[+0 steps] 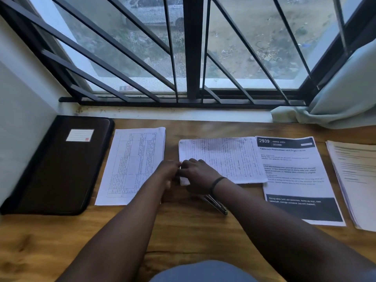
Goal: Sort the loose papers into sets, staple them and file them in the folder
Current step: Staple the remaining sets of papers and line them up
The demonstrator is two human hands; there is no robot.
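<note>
Your left hand [169, 171] and right hand [195, 176] meet at the left edge of the handwritten sheet [221, 158] lying mid-tabletop; your right grip curls over that edge, but whether your left grip pinches the paper you cannot tell. A stapler [216, 204] lies just under your right wrist. The table-printed set [132, 163] sits left of your hands, beside the closed dark folder [59, 165]. The printed page headed 2939 [295, 176] and another stack [356, 180] lie right.
</note>
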